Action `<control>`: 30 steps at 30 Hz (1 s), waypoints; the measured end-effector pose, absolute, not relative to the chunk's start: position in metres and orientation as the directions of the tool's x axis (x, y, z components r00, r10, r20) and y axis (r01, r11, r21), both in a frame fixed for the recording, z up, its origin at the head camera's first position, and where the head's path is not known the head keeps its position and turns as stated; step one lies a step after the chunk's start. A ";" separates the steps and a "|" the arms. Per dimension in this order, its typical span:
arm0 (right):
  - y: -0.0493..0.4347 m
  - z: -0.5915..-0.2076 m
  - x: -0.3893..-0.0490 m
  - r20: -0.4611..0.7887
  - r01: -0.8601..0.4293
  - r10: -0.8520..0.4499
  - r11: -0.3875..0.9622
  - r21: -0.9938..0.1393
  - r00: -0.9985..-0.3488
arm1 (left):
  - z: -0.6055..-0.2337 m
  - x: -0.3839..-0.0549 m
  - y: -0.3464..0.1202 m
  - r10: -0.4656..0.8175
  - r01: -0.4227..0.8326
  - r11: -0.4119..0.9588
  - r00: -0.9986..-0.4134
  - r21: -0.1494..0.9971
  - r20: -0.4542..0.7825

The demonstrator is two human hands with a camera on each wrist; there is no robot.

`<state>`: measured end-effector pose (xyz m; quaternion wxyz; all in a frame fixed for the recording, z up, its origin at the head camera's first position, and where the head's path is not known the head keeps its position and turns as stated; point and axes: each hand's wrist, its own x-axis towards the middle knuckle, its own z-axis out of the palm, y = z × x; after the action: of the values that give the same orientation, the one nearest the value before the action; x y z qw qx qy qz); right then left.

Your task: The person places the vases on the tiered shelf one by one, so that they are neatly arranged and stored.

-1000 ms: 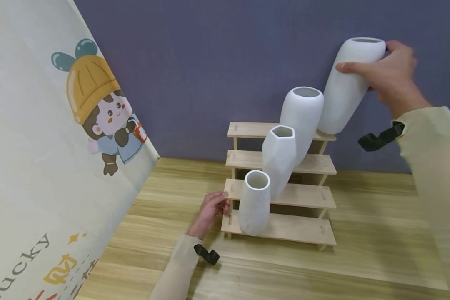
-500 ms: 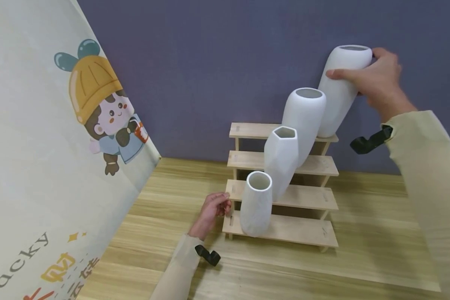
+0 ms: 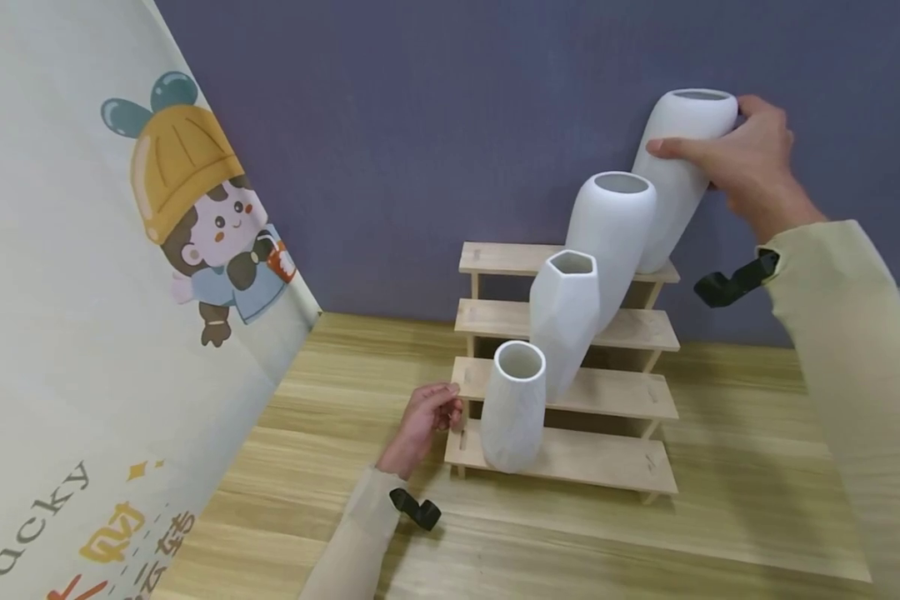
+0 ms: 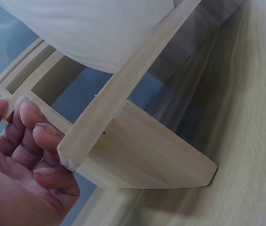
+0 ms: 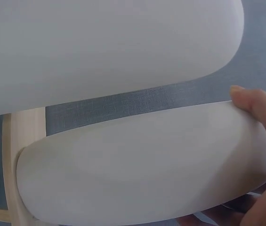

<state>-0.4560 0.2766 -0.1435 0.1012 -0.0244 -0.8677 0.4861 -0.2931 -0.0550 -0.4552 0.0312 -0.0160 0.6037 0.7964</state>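
On the top tier of a stepped wooden stand [image 3: 618, 390], at its right end, is a tall white vase [image 3: 675, 133]. My right hand [image 3: 753, 162] grips the vase near its rim, thumb across the front, the other fingers behind. The right wrist view shows the vase's base [image 5: 43, 174] at the top board. My left hand [image 3: 425, 417] pinches the left end of the stand's second-lowest board; its curled fingers [image 4: 45, 136] show in the left wrist view. Down the tiers stand a rounded vase [image 3: 613, 242], a faceted vase [image 3: 565, 321] and a small textured vase [image 3: 513, 417].
The stand rests on a wood-grain tabletop [image 3: 330, 392] against a blue-grey back panel [image 3: 390, 150]. At the left rises a pale wall [image 3: 45, 250] with a cartoon figure [image 3: 221, 225]. Black straps hang from both wrists. The rounded vase is close beside the tall one.
My right hand has moved the tall vase left and slightly down, over the right end of the top tier. The left hand keeps its hold on the board.
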 end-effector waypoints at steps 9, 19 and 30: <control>0.276 -0.144 -0.456 0.147 -0.053 0.142 0.518 -0.854 -0.979 | -0.455 -0.294 -0.054 0.027 -0.078 -0.275 -0.997 0.958 -0.074; 0.285 -0.153 -0.456 0.148 -0.109 0.043 0.484 -0.868 -0.988 | -0.454 -0.293 -0.054 0.030 -0.086 -0.270 -0.996 0.959 -0.081; 0.313 -0.185 -0.445 0.126 -0.127 -0.037 0.506 -0.853 -0.991 | -0.453 -0.293 -0.053 0.011 -0.089 -0.267 -0.996 0.960 -0.089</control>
<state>-0.4450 0.3127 -0.1849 0.0455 0.0472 -0.8665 0.4949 -0.2932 -0.0533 -0.4529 0.0315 -0.0323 0.6047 0.7951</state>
